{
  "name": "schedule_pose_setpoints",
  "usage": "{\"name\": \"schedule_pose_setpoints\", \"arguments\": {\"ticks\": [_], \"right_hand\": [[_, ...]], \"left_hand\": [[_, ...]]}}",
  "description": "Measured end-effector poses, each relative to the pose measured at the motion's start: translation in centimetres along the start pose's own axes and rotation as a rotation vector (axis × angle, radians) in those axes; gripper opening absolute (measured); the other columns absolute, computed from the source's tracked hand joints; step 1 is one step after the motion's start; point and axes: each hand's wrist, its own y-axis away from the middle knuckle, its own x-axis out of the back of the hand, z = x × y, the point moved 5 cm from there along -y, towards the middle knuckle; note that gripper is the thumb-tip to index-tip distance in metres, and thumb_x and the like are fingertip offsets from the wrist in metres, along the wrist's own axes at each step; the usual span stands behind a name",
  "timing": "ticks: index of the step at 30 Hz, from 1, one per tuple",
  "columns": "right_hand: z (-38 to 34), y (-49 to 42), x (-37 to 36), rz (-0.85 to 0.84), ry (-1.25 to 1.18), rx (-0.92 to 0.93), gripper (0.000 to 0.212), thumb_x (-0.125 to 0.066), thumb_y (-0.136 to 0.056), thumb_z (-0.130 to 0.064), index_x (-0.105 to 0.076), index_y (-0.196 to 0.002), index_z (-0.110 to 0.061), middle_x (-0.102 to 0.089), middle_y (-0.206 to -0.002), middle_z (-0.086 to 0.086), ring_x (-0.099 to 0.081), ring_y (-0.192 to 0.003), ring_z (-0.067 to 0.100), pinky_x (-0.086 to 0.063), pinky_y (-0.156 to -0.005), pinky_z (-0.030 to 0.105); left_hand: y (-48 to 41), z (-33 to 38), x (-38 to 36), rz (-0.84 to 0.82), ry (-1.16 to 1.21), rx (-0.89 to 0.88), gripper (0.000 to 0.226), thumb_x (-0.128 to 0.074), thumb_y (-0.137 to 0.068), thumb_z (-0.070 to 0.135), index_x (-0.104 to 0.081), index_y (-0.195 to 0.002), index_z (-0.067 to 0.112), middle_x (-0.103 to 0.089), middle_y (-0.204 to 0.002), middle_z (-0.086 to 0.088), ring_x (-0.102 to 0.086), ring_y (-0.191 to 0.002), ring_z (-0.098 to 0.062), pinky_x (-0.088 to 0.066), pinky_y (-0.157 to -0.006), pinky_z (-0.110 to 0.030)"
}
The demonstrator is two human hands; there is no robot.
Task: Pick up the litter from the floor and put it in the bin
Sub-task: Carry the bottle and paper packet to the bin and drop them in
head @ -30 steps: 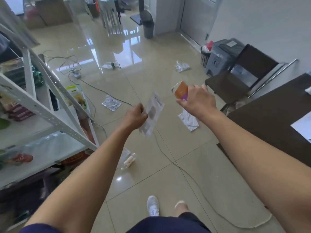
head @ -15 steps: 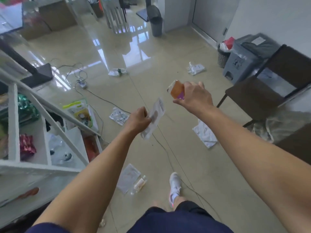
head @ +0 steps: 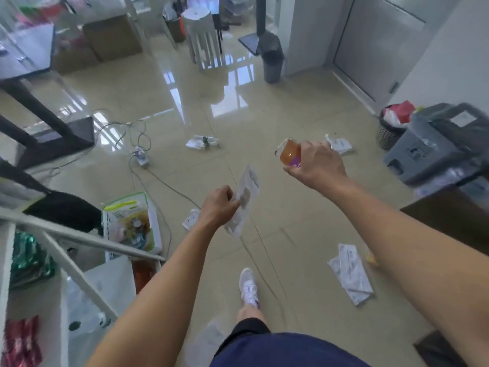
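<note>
My left hand (head: 218,205) grips a clear plastic wrapper (head: 244,200) that hangs from my fingers at mid-frame. My right hand (head: 316,165) is closed around a small bottle of orange liquid (head: 289,153) with a purple label. Litter lies on the tiled floor: a white packet (head: 350,274) at the lower right, a small packet (head: 191,219) just left of my left wrist, a clear bag with a bottle (head: 202,141) further ahead, and a white packet (head: 341,145) beyond my right hand. A dark bin (head: 272,66) stands far ahead. A wicker basket (head: 389,131) full of rubbish sits at the right.
White metal shelving (head: 79,239) with packets fills the left. A power strip (head: 140,156) and cables (head: 164,184) trail across the floor. A grey crate (head: 434,147) and a dark table (head: 449,218) stand on the right. My white shoe (head: 248,287) is below.
I have walked forward: the shelving and floor litter slid toward me and the far bin came closer. Both hands keep their hold on the wrapper and the bottle.
</note>
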Motion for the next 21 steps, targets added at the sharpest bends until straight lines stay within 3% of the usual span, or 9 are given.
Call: {"name": "schedule_pose_setpoints", "arguments": {"ticks": [7,14,21], "right_hand": [[-2.2,-14.8,2.5,0.016,0.026,-0.019,0.060,-0.066,-0.084,-0.060,-0.059,-0.120,-0.013,-0.066,-0.119,0.010,-0.053,-0.117,0.033,-0.046,-0.093,0.043],[1.5,-31.8,2.7,0.035,-0.029,-0.071,0.059,-0.067,-0.082,-0.061,-0.059,-0.117,-0.013,-0.066,-0.116,0.009,-0.054,-0.115,0.034,-0.046,-0.093,0.043],[6.0,-50.4,3.8,0.064,-0.138,-0.096,0.074,-0.070,-0.081,-0.057,-0.040,-0.139,-0.022,-0.067,-0.115,0.010,-0.057,-0.109,0.037,-0.046,-0.089,0.044]], "left_hand": [[-16.2,3.3,5.9,-0.021,0.000,-0.040,0.012,-0.061,-0.085,0.024,-0.059,-0.089,0.014,-0.059,-0.079,0.000,-0.050,-0.069,-0.016,-0.040,-0.060,-0.033],[-32.2,9.1,7.1,-0.063,0.011,-0.077,0.013,-0.060,-0.081,0.025,-0.055,-0.084,0.013,-0.058,-0.076,0.001,-0.051,-0.068,-0.017,-0.043,-0.064,-0.034],[-49.2,17.8,9.0,-0.066,-0.010,-0.052,0.009,-0.060,-0.083,0.020,-0.053,-0.080,0.017,-0.057,-0.076,0.003,-0.050,-0.067,-0.014,-0.039,-0.057,-0.032]]}}
